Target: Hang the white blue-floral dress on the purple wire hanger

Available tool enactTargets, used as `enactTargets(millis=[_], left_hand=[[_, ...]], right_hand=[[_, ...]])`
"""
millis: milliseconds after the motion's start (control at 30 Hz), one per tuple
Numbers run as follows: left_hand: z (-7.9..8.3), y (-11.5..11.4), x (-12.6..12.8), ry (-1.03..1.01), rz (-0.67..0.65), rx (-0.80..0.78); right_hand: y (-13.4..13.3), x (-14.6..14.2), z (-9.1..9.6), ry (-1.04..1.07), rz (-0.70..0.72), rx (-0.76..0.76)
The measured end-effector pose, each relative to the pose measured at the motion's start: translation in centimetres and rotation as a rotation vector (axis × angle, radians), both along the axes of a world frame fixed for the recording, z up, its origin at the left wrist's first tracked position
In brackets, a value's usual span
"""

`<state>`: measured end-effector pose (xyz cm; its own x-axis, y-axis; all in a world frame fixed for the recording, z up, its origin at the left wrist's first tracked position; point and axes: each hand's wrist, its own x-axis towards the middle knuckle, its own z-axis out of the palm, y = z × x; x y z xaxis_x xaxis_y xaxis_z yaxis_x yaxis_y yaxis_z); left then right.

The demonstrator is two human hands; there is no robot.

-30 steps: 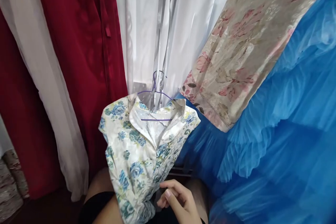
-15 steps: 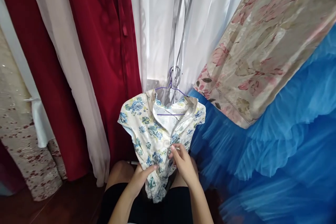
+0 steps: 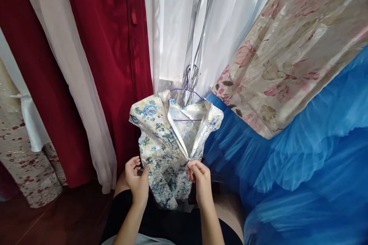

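Note:
A white dress with blue and green flowers hangs from a thin purple hanger. Its long V-shaped opening faces me, and the hanger's bar shows inside. At the bottom of that V, my right hand pinches the fabric edge between thumb and fingers; any small fastener there is too small to make out. My left hand is beside the dress's left edge, fingers apart and curved, with the thumb close to the cloth. The lower end of the dress hangs in folds between my knees.
Dark red cloth and a pale pink length hang on the left. White fabric with silvery ribbons is behind the hanger. A floral panel and blue ruffled tulle fill the right. The floor is reddish-brown.
My left hand has let go of the dress's lower front and moved up and left to its side. The V opening spreads wider and reaches lower, with my right hand still at its bottom.

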<state>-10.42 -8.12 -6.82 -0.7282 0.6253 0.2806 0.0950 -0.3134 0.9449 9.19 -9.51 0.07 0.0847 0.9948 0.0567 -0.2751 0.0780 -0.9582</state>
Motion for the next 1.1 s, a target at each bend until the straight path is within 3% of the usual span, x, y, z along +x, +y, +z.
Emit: enactTargets(millis=[67, 167, 233, 433, 500, 600, 700, 800, 900, 967, 1100], left_hand=[[1.0, -0.5, 1.4, 0.212, -0.072, 0.062], [3.4, -1.9, 4.4, 0.43, -0.453, 0.078], [4.7, -2.6, 6.0, 0.46, -0.608, 0.072], [6.3, -2.7, 6.1, 0.538, -0.732, 0.025], [6.6, -2.5, 5.7, 0.59, -0.782, -0.031], [7.3, -2.3, 5.2, 0.702, -0.852, -0.134], [8.2, -2.1, 4.9, 0.879, -0.879, -0.207], [9.0, -1.7, 4.8, 1.124, -0.861, -0.251], [10.3, -0.3, 4.6, 1.233, -0.933, -0.24], [12.2, 1.3, 4.1, 1.15, -0.953, -0.15], [18.1, 5.2, 2.9, 0.876, -0.669, 0.146]], right_hand=[[-1.1, -0.7, 0.0, 0.028, 0.016, -0.017], [-2.2, -1.9, 0.8, -0.012, 0.09, 0.016], [-2.4, -2.2, 1.6, -0.058, 0.118, 0.057], [-0.7, -1.1, 3.9, -0.015, 0.031, -0.044], [1.5, -0.8, 5.5, 0.013, 0.012, -0.065], [5.9, -0.8, 9.5, 0.016, 0.062, 0.003], [9.7, -0.6, 13.9, 0.055, 0.102, 0.074], [11.5, -0.5, 16.7, 0.073, 0.117, 0.095], [11.2, -0.4, 17.0, 0.059, 0.114, 0.121], [10.3, -0.4, 16.5, 0.038, 0.088, 0.154], [8.8, -0.1, 15.7, -0.067, 0.03, 0.253]])
